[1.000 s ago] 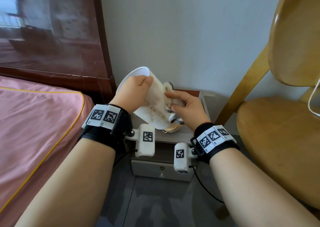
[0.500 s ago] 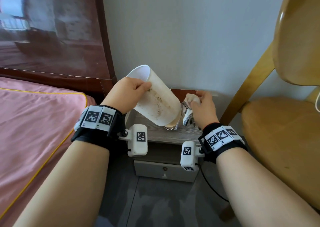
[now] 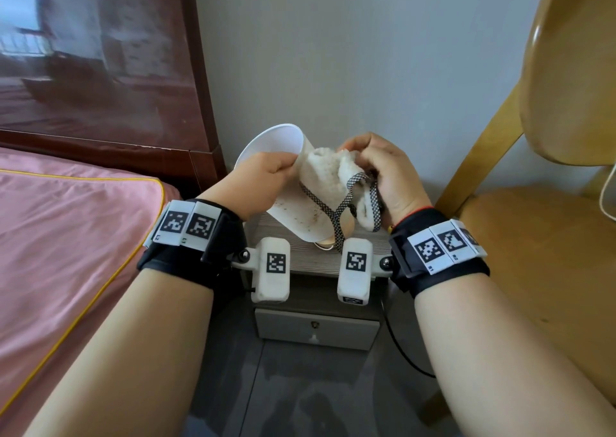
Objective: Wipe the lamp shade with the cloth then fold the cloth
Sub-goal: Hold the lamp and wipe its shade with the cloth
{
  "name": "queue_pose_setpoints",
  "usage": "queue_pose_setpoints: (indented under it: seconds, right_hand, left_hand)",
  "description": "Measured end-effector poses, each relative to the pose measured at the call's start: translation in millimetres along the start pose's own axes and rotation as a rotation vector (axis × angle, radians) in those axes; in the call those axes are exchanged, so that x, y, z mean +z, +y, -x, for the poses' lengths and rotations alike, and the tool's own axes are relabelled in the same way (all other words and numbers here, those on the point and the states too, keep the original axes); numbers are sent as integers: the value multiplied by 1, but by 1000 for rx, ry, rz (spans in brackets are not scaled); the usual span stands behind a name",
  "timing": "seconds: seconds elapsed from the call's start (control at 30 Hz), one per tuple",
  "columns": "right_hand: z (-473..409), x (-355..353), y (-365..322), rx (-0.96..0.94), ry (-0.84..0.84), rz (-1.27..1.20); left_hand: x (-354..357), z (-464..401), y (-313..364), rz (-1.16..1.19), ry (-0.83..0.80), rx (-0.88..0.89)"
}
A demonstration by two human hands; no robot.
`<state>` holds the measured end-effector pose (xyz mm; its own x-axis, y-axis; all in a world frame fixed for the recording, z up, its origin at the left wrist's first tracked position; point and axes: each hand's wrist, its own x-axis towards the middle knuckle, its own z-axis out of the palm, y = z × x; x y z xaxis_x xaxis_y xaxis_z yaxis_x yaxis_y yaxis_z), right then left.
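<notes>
Two hands meet above the nightstand point(image 3: 373, 253): your left hand point(image 3: 263, 178) curls round the lamp shade point(image 3: 286, 183) near its rim and tilts it leftward, while your right hand point(image 3: 390, 176) bunches the cloth point(image 3: 333, 180) against the shade's side. To the left lies a pink bed point(image 3: 66, 236), to the right a wooden chair point(image 3: 550, 230). Brown specks mark the white shade; the fluffy cloth has checkered edging.

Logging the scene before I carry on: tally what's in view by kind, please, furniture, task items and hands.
Furniture: 3 (bed, nightstand, chair)
Task items: 2 (lamp shade, cloth)
Hands: 2 (left hand holding the lamp shade, right hand gripping the cloth against it)
Total: 7
</notes>
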<state>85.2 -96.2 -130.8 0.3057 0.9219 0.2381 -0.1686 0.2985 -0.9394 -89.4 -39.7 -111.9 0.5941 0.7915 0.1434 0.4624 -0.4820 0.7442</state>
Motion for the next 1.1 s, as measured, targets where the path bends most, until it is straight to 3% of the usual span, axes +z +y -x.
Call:
queue_pose_setpoints:
  seconds: [0.07,0.13,0.2,0.27,0.43,0.6,0.67,0.73,0.87,0.97,1.1]
  right_hand:
    - [0,7,-1,-54,-27,118]
    - [-4,6,1,-79,-21,548]
    - [-6,0,4,40,-60,998]
    - [-5,-4,7,166,-70,1136]
    - [-9,-1,1,49,94,887]
    - [-4,6,-5,-115,44,458]
    - [-2,9,-1,-164,-6,504]
    - [-1,10,4,-155,-16,706]
    - [-1,-2,11,150,-200,1331]
    - [-1,-6,7,143,-100,1237]
    - [-7,1,-4,-142,54,846]
  left_hand:
    - [1,0,2,-1,-6,15]
    - [2,-1,1,8,-20,35]
    - [3,-1,-1,5,-20,34]
    - [2,-2,-3,1,-14,15]
    - [2,-3,-3,-28,1,22]
    - [2,-3,-2,-35,-1,32]
    - [2,-2,0,-32,1,58]
    - [3,-2,0,-49,1,69]
    - [3,-4,-2,-70,6,27]
    - [3,-5,-2,-61,14,26]
    - [3,-6,-2,-81,21,36]
